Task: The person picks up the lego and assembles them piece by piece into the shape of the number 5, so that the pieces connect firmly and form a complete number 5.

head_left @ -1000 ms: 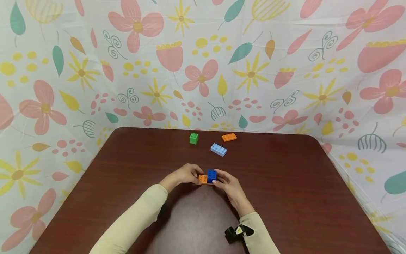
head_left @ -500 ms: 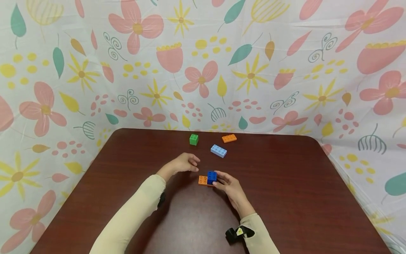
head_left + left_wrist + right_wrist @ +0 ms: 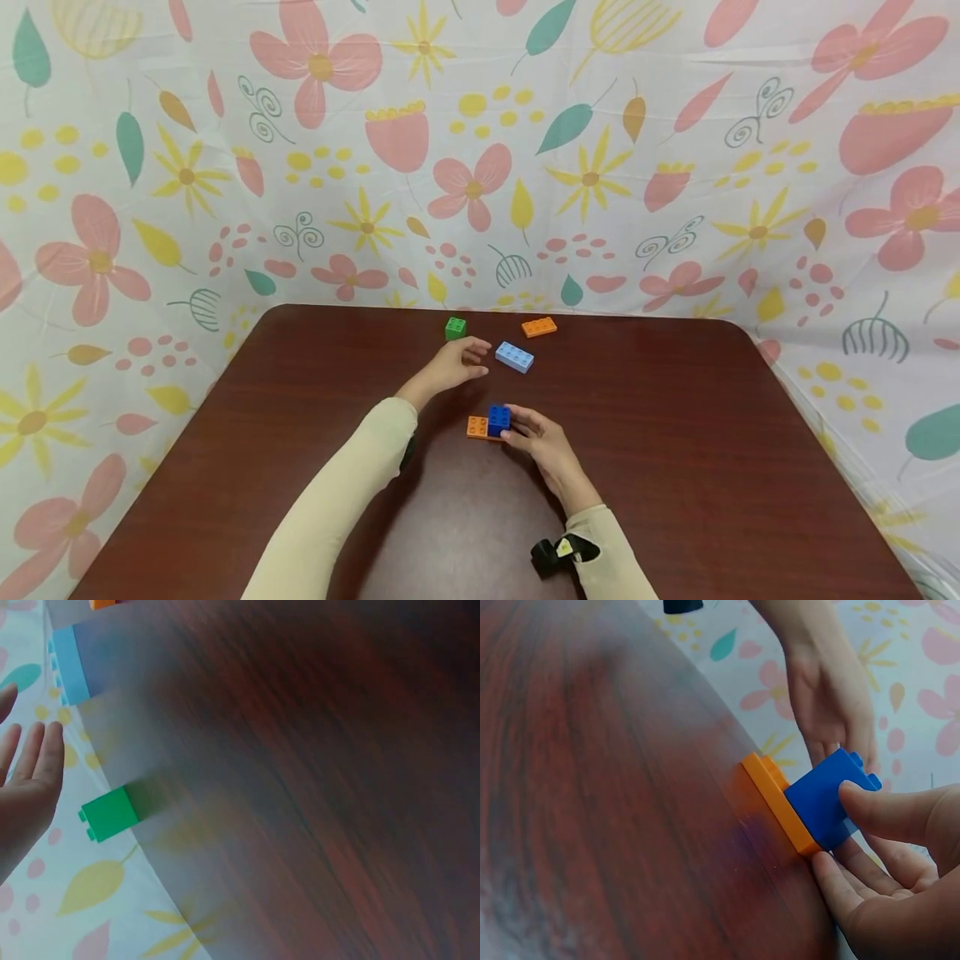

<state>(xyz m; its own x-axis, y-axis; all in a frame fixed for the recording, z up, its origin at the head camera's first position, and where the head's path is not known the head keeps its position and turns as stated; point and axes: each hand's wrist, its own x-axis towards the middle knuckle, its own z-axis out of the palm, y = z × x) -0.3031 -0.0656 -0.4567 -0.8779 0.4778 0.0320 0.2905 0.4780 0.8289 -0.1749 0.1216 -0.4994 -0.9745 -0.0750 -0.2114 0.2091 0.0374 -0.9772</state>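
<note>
A dark blue brick (image 3: 498,420) sits on the right part of an orange flat brick (image 3: 477,427) lying on the table. My right hand (image 3: 547,450) pinches the blue brick from the right, its thumb (image 3: 870,806) against one side in the right wrist view. Further back, my left hand (image 3: 448,368) hovers with nothing in it, fingers extended toward a light blue brick (image 3: 514,357) but apart from it. Just beyond that hand stands a small green brick (image 3: 455,327). The left wrist view also has the green brick (image 3: 111,814) and the light blue one (image 3: 71,666).
Another orange flat brick (image 3: 539,327) lies near the back edge of the brown table (image 3: 675,433). Behind the table hangs a flower-patterned cloth (image 3: 480,125). A black wrist camera (image 3: 551,557) is strapped at the right sleeve.
My left hand has let go of the orange flat brick and moved away toward the back, near the light blue brick. The right hand stays at the blue brick.
</note>
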